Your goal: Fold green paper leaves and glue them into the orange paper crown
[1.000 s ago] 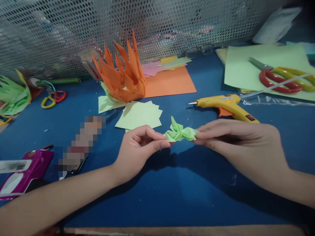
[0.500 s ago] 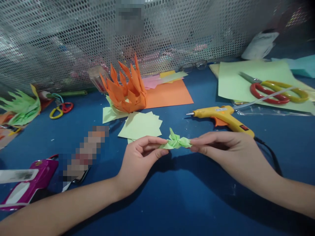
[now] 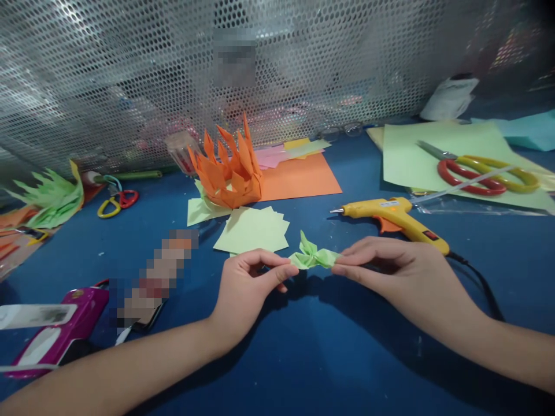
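Fingertips of your left hand [image 3: 249, 283] and right hand [image 3: 385, 271] pinch opposite ends of the small crumpled green folded-paper piece [image 3: 313, 257], keeping it taut above the blue tabletop [image 3: 303, 358].

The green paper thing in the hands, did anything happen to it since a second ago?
Hardly. The left hand and right hand still pinch the folded green paper by its two ends over the blue table, as before. The paper looks pressed a bit narrower. The whole scene shifted in the picture, so the camera moved. The glue gun, scissors and orange paper crown stayed put.
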Demonstrator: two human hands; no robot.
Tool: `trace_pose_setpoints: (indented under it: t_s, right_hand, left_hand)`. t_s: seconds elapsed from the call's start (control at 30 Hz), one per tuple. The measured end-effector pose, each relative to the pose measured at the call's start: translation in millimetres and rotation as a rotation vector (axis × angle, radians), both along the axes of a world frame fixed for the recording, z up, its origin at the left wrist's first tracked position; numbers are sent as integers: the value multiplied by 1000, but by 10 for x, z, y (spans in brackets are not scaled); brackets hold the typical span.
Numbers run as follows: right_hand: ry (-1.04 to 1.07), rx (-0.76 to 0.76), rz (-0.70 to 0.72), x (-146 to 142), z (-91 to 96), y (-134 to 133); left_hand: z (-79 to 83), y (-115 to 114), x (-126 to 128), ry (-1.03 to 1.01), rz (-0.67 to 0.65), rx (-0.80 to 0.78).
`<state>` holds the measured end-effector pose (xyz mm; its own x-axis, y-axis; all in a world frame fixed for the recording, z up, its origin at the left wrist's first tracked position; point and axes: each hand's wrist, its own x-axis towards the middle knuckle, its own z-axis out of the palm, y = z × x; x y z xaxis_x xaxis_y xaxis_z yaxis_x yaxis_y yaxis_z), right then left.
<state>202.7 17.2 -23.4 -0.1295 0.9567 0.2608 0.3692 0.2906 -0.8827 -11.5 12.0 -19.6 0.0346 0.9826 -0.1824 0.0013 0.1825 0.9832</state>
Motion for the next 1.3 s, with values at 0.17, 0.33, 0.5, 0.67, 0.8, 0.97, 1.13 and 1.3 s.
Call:
trace_pose_setpoints:
  t_s: [0.17, 0.33, 0.5, 0.67, 0.8, 0.97, 1.13, 1.3]
  right_hand:
    - [-59, 78, -9, 17, -26, 5]
    - [-127, 142, 1, 28, -41, 7]
    - [-217, 271, 36, 42, -34, -25]
    - [-222, 324, 52, 61, 13, -23]
    - [-118, 224, 97, 68, 60, 19]
    - [112, -8, 193, 68, 51, 68]
    - [248, -217, 244, 71, 16, 52]
    - [269, -315, 230, 41, 8, 53]
  left_hand:
    - [3, 10, 12, -1, 22, 28]
    - [-4, 6, 31, -82, 17, 17]
    - [-15, 2, 50, -136, -9, 10]
    - [-10, -9, 32, -168, -43, 11]
    - [11, -27, 16, -100, -91, 96]
    - [-30, 7, 5, -122, -105, 125]
    - [-52, 27, 5, -231, -163, 32]
    - [-44, 25, -6, -232, -195, 54]
